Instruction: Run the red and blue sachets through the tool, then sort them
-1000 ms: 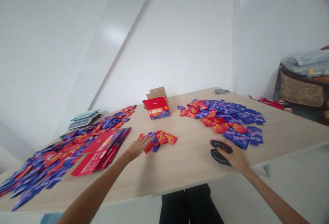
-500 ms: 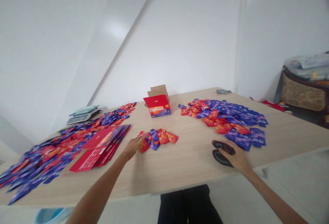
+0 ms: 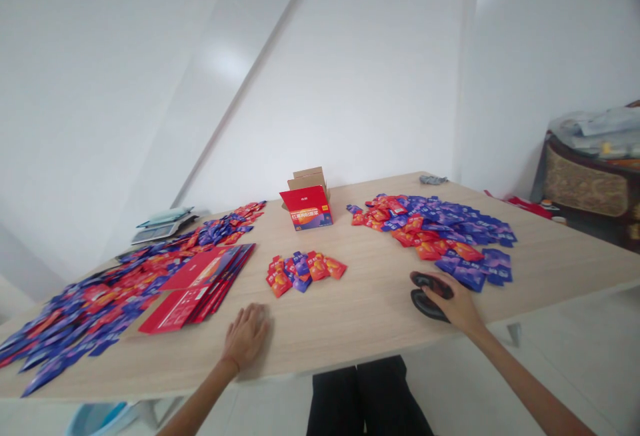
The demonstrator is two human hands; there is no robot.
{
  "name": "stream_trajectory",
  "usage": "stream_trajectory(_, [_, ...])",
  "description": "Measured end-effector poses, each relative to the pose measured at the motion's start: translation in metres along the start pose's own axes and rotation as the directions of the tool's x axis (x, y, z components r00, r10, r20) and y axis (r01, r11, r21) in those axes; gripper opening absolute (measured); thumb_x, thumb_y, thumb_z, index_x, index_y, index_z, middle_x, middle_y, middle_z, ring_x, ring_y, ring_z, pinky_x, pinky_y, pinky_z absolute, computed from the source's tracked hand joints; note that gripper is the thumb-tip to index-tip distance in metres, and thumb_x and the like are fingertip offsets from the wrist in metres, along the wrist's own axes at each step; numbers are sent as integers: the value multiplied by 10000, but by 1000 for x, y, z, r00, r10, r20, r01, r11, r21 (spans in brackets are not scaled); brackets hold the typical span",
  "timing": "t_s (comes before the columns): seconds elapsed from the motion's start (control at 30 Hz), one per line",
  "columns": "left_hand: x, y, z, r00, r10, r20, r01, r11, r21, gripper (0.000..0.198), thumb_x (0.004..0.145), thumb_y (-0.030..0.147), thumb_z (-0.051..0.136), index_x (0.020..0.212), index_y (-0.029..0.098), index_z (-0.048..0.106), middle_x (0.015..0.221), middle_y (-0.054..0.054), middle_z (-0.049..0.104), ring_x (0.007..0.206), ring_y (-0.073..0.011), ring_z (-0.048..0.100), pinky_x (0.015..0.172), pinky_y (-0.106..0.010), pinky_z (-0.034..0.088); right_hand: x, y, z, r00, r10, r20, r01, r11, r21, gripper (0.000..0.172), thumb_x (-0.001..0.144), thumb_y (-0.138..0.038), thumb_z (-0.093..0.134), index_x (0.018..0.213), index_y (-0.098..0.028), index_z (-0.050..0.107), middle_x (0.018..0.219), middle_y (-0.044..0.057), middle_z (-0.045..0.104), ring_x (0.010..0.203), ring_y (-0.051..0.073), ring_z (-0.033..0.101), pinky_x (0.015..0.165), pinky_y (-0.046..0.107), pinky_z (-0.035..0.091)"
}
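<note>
My left hand (image 3: 246, 337) rests palm down on the table near its front edge, fingers stretched out and holding nothing. Beyond it lies a small cluster of red and purple sachets (image 3: 306, 269). At the right, my right hand (image 3: 456, 303) is closed on a black looped tool (image 3: 429, 311), which looks like scissor handles; its blades, if any, cannot be made out. A larger heap of sachets (image 3: 445, 223) lies just past that hand. Flattened red cartons (image 3: 200, 286) are stacked to the left of my left hand.
An open red box (image 3: 309, 209) stands at the back middle of the table (image 3: 345, 326). Along the left side spreads a long pile of sachets (image 3: 110, 299), with flat packets (image 3: 163, 223) behind it. A grey crumpled item (image 3: 433, 180) lies at the far right corner.
My left hand has drawn back from the small sachet cluster toward the front edge and now lies on the table. My right hand stays closed on the black tool.
</note>
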State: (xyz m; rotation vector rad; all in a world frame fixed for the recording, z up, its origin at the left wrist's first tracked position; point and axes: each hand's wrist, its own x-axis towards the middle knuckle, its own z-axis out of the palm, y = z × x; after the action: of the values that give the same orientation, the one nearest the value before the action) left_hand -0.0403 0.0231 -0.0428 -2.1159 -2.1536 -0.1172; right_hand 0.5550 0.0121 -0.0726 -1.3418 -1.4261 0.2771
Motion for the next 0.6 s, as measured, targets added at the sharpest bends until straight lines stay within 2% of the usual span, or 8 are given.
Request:
stream_trajectory(0.07, [-13,6,9,999,-28,-24,28,1000,-15,594,1027,490,340,1561,234,387,1635,-99,324,1508,-338,270,1175,-556,280,0,0,0,1000,8,-2,-8,1000,-3,403,829,-513,687,1092,-212,735,1157,91,718,1118,302,648,965,401,512])
stream_trajectory(0.17, [-21,12,12,997,-51,-58,48,998,-42,587,1034,477,321,1572,249,373,1649,-76,294,1523,-327,234,1196,-559,223,0,0,0,1000,17,-4,-17,1000,4,406,824,-517,692,1092,-216,737,1141,81,723,1085,289,659,973,400,506])
stream_trajectory(0.6, [-22,14,9,997,-46,-68,41,997,-64,583,1032,474,324,1567,250,384,1646,-73,295,1519,-329,248,1191,-570,227,0,-3,-1,1000,12,-15,-12,1000,-3,405,823,-509,686,1085,-204,739,1132,85,728,1087,293,657,939,387,516])
